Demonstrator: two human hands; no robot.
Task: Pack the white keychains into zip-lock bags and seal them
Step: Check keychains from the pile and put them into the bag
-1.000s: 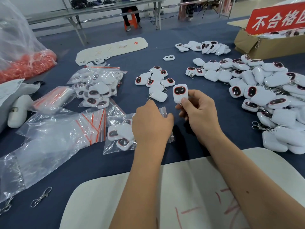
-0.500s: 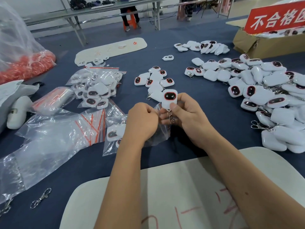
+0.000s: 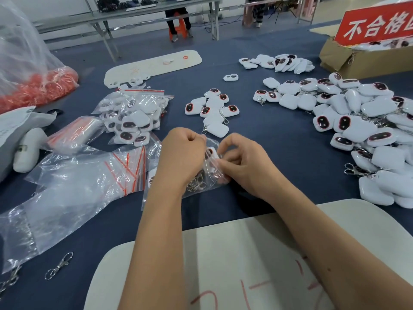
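My left hand point(image 3: 181, 155) pinches the mouth of a clear zip-lock bag point(image 3: 210, 175) lying on the blue table. My right hand point(image 3: 242, 161) pinches a white keychain point(image 3: 212, 153) with a dark oval face, which sits partly inside the bag's opening. Metal clasps point(image 3: 196, 184) show through the bag below my left hand. A small group of loose white keychains point(image 3: 212, 109) lies just beyond my hands. A large heap of them point(image 3: 368, 121) spreads along the right. A filled zip-lock bag point(image 3: 131, 115) rests at the left.
Empty zip-lock bags with red strips point(image 3: 73, 186) lie left of my hands. A big bag of red items point(image 3: 33, 86) stands far left, a cardboard box with a red sign point(image 3: 366, 57) far right. A white board point(image 3: 223, 265) lies in front, loose metal clasps point(image 3: 59, 266) at lower left.
My right hand brought the keychain from above the table down toward me and into the bag's mouth. My left hand lifted and opened the bag to meet it.
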